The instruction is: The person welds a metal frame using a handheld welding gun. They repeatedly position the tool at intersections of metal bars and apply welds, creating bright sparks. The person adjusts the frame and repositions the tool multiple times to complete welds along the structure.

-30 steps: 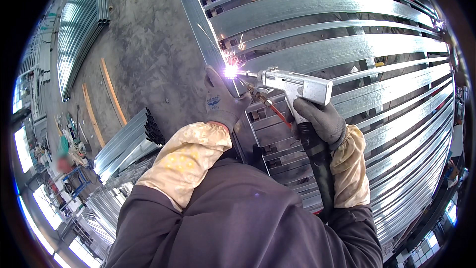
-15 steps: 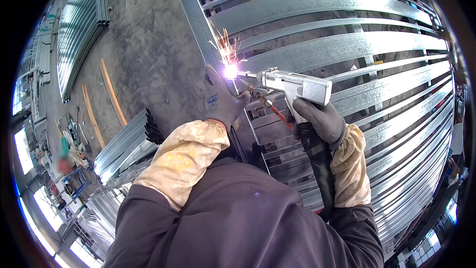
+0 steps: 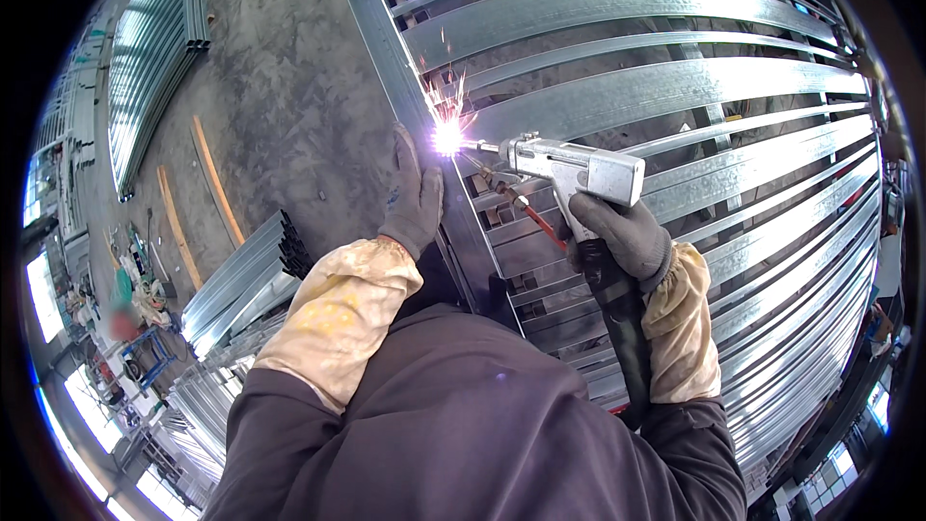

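My right hand point(image 3: 629, 239), in a grey glove, is wrapped round the handle of a silver welding gun point(image 3: 588, 170). The gun's nozzle points left at a bright arc point(image 3: 448, 137), where sparks spray upward. Below the nozzle runs a thin brass-coloured wire feeder point(image 3: 505, 191) with a red tube point(image 3: 542, 222). The arc burns on the side rail point(image 3: 386, 53) of a slatted galvanized metal frame point(image 3: 598, 101). Just below the glare my gloved left hand point(image 3: 415, 201) lies along the rail's outer edge, fingers stretched out. Glare hides the exact weld spot.
A thick black cable point(image 3: 622, 338) drops from the gun's handle beside my right forearm. On the floor at left lie two wooden strips point(image 3: 220, 181), a bundle of metal tubes point(image 3: 241, 280) and a tall stack of profiles point(image 3: 159, 58). Clutter point(image 3: 140, 294) sits farther left.
My left hand has turned and drawn slightly left, its fingers now straighter along the rail. The frame has shifted slightly in view. The gun and right hand stay nearly still, and the arc keeps burning.
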Demonstrator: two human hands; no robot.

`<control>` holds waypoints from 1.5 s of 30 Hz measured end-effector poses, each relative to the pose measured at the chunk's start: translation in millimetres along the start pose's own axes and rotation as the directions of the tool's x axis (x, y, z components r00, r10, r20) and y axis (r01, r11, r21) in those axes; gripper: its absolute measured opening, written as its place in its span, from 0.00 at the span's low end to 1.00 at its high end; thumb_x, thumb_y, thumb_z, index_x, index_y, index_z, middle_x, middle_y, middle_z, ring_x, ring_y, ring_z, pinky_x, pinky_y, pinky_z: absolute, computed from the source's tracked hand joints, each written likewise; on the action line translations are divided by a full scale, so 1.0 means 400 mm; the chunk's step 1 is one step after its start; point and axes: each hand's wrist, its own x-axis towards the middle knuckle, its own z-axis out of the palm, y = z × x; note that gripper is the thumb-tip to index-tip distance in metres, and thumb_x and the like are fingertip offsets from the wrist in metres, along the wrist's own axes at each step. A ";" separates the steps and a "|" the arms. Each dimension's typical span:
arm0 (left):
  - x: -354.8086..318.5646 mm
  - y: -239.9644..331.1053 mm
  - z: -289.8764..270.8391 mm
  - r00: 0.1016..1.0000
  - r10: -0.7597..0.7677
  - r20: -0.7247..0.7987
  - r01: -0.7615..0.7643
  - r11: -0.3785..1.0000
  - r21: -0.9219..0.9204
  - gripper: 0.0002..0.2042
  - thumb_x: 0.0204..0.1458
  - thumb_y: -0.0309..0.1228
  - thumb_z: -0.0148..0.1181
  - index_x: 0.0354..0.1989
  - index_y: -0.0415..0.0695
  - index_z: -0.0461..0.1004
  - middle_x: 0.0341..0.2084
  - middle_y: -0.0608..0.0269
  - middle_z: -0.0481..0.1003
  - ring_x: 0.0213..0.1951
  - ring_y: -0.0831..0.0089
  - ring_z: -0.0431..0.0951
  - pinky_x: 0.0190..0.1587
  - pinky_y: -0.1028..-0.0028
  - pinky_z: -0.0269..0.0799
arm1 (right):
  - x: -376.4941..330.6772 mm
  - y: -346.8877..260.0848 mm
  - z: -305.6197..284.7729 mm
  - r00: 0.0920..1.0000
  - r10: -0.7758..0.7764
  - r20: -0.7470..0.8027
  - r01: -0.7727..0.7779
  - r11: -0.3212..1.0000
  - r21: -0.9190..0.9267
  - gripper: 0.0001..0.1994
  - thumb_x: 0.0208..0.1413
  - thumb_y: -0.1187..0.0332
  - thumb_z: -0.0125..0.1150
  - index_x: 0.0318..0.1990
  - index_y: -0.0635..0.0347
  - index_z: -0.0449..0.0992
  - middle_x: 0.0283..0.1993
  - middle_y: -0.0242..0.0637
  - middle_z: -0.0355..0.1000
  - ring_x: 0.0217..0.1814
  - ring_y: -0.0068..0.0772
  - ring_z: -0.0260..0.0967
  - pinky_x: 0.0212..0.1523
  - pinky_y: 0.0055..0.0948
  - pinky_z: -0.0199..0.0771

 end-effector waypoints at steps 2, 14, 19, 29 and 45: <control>-0.004 0.015 0.011 0.995 -0.099 -0.010 0.097 0.987 -0.131 0.37 0.67 0.33 0.45 0.76 0.26 0.34 0.75 0.30 0.44 0.77 0.43 0.45 0.77 0.62 0.42 | -0.003 0.002 0.000 1.000 0.000 -0.006 0.000 1.000 0.001 0.14 0.66 0.60 0.60 0.49 0.63 0.75 0.31 0.35 0.76 0.24 0.24 0.73 0.25 0.24 0.75; -0.052 -0.094 0.059 0.992 -0.028 0.123 -0.011 0.951 0.309 0.29 0.55 0.22 0.57 0.64 0.27 0.55 0.68 0.18 0.48 0.67 0.26 0.57 0.68 0.52 0.62 | -0.011 0.014 -0.001 1.000 0.010 -0.010 -0.010 1.000 -0.007 0.15 0.67 0.60 0.59 0.48 0.64 0.75 0.32 0.36 0.77 0.25 0.25 0.74 0.26 0.25 0.76; -0.038 -0.061 0.033 0.979 -0.009 0.203 -0.050 0.957 0.285 0.37 0.43 0.20 0.62 0.63 0.23 0.53 0.69 0.12 0.35 0.69 0.19 0.49 0.70 0.48 0.59 | -0.018 0.021 -0.004 1.000 0.009 -0.012 -0.009 1.000 -0.007 0.15 0.67 0.59 0.59 0.48 0.64 0.75 0.32 0.35 0.76 0.25 0.25 0.74 0.26 0.25 0.76; -0.035 -0.057 0.037 0.987 -0.054 0.151 0.020 0.975 0.221 0.35 0.54 0.25 0.52 0.69 0.26 0.47 0.70 0.18 0.41 0.71 0.25 0.49 0.71 0.50 0.55 | -0.029 0.025 0.001 1.000 0.009 -0.024 -0.009 1.000 -0.001 0.16 0.66 0.60 0.60 0.50 0.65 0.75 0.32 0.36 0.76 0.26 0.25 0.74 0.27 0.26 0.76; 0.004 0.029 0.007 0.980 -0.199 -0.004 0.198 0.979 -0.055 0.37 0.64 0.33 0.45 0.76 0.30 0.37 0.70 0.25 0.54 0.70 0.35 0.58 0.72 0.58 0.55 | -0.040 0.043 -0.005 1.000 -0.015 -0.022 0.015 1.000 -0.002 0.15 0.66 0.62 0.59 0.52 0.65 0.75 0.33 0.35 0.76 0.28 0.24 0.75 0.29 0.25 0.77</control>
